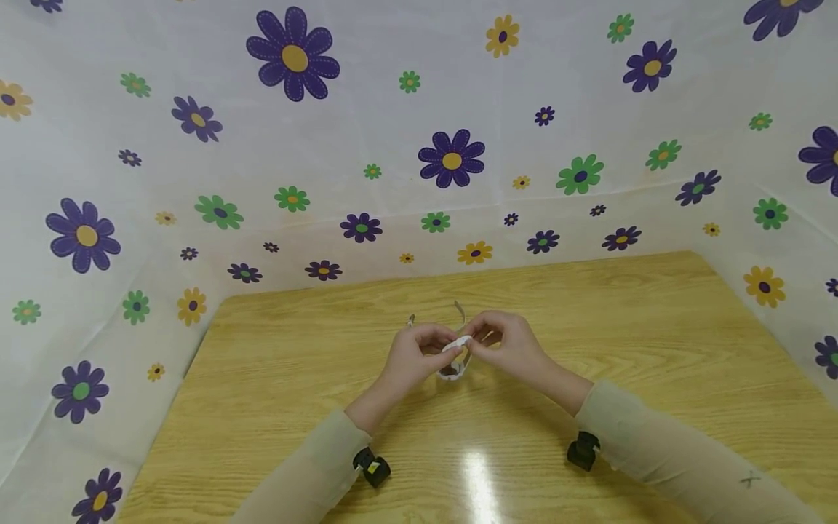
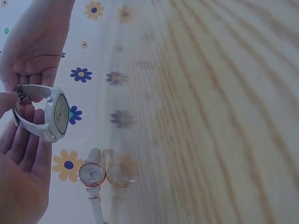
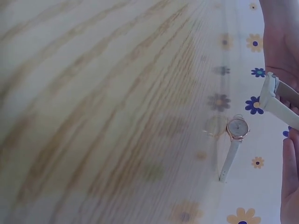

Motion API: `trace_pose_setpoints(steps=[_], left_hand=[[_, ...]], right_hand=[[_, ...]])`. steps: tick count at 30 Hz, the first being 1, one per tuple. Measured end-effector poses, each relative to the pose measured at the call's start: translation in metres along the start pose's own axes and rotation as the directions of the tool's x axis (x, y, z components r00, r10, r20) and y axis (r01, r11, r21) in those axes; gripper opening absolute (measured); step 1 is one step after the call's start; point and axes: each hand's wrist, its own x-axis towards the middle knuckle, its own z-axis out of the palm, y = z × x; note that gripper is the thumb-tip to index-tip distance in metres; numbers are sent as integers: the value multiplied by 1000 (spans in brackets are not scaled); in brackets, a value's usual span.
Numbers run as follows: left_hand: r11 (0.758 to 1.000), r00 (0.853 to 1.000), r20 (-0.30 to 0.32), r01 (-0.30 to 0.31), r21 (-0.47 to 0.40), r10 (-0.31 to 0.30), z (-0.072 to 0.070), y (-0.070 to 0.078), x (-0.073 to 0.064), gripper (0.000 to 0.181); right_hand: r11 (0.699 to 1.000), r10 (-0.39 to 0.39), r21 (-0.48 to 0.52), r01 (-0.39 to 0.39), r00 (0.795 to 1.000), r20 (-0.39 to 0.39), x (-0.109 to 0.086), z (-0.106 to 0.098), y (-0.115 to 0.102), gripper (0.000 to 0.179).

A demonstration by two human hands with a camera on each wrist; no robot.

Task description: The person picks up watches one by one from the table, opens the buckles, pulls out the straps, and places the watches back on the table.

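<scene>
Both hands hold a white wristwatch (image 2: 60, 114) up off the table, its strap bent round into a loop. My left hand (image 1: 409, 358) pinches the strap at the top of the loop with thumb and fingers. From the other side my right hand (image 1: 513, 343) grips the strap close by, fingertips near the buckle end. The round case hangs below the fingers, with its dial facing away from the strap loop in the left wrist view. Behind it lies a second wristwatch (image 3: 238, 127), with a rose-gold case and pale strap, mostly hidden by the hands in the head view.
The wood-grain table (image 1: 281, 407) has a glossy top that reflects light and the flowers. A white curtain (image 1: 393, 109) printed with purple, green and yellow flowers stands round its back and sides. Small black cameras (image 1: 372, 467) sit at both wrists.
</scene>
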Motion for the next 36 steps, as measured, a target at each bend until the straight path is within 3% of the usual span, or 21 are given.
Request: trace_pose_setpoints(steps=[17,26,36], left_hand=[[1000,999,-43,9,-9,-9,0,5,5,14],[999,999,-33,30,-26,-31,0,5,5,19],[1000,999,-35,29,-2,-29,-1,4,3,14]], right_hand=[[990,55,137,-41,994,-96,2,3,7,6],[992,61,117,-53,996,-64,5,3,7,6],[1000,10,27,-11,1000,12,5,-1,4,10]])
